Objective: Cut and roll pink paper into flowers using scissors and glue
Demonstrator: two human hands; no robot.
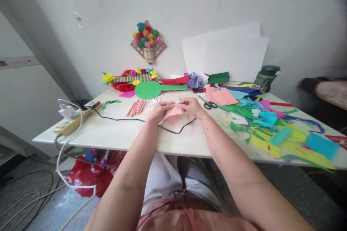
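Both of my hands meet over the middle of the white table. My left hand [162, 110] pinches the left side of a small pink paper piece [173, 111]. My right hand [192, 106] pinches its top right edge, the fingertips close to those of the left. Something thin and pale shows along the top edge, too small to make out. Under the hands lies another pink paper piece [172, 120]. Several pink paper rolls [136, 108] lie side by side to the left, with thin white sticks [155, 101] behind my left hand.
Black-handled scissors [210, 105] lie right of my hands, beside stacked pink paper [221, 95] and colourful scraps [267, 126]. A black cable [121, 119] crosses the table from a power strip [77, 121]. Behind are a green paper paddle shape [148, 90] and a dark bottle [267, 78].
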